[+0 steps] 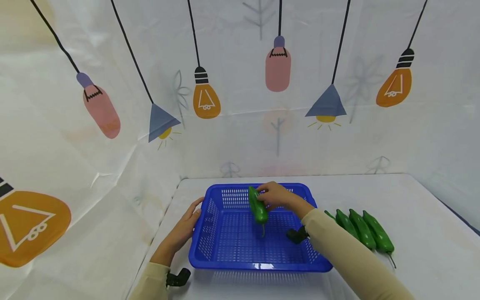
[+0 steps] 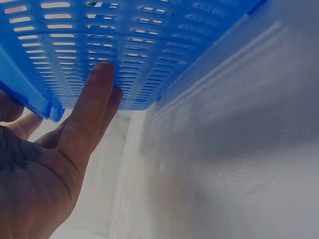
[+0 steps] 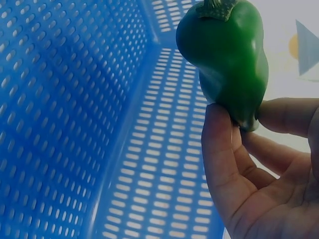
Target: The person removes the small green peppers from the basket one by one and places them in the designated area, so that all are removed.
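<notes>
A long green chili pepper (image 1: pixel 257 206) hangs stem-down over the blue plastic basket (image 1: pixel 260 265). My right hand (image 1: pixel 275 195) pinches it near its tip between thumb and fingers; in the right wrist view the pepper (image 3: pixel 227 55) has its stem end toward the camera. Beside the basket's left side is my left hand (image 1: pixel 183 229), touching near the rim. Up close in the left wrist view, straight fingers of that left hand (image 2: pixel 55 154) rest against the slotted outer wall of the basket (image 2: pixel 149 45).
Several more green chili peppers (image 1: pixel 361 229) lie side by side on the white table (image 1: pixel 423 233), right of the basket and partly behind my right sleeve (image 1: pixel 345 250). A white sheet (image 1: pixel 240 141) printed with lamps hangs behind and to the left.
</notes>
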`<state>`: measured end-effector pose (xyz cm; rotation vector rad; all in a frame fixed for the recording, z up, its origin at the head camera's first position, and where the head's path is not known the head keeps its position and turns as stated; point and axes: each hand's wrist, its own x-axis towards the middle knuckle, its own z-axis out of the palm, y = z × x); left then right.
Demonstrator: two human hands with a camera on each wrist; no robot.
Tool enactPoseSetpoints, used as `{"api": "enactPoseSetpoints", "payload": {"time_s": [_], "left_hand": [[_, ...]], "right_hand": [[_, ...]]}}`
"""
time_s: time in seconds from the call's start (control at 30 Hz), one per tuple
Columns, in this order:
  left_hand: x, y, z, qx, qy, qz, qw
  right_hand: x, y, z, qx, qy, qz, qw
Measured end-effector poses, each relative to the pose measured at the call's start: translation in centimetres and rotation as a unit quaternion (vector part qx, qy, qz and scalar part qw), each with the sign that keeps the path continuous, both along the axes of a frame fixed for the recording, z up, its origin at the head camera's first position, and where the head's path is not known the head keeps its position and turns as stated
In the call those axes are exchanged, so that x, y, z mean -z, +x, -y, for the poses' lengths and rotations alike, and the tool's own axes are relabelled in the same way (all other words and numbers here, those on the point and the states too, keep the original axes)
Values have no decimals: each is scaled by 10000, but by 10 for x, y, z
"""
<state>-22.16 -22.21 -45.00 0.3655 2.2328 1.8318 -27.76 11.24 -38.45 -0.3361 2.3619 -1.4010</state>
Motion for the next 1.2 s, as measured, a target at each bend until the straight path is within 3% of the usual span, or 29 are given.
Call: {"api": "enactPoseSetpoints", "payload": {"time_s": [0.5, 1.2], "left_hand": [[2, -4, 2, 94, 89, -12, 9999], [2, -2, 1, 63, 79, -4, 9999]], "right_hand": [[-11, 3, -25, -39, -15, -317, 9995], [-11, 12, -69, 121, -44, -452, 9989]]}}
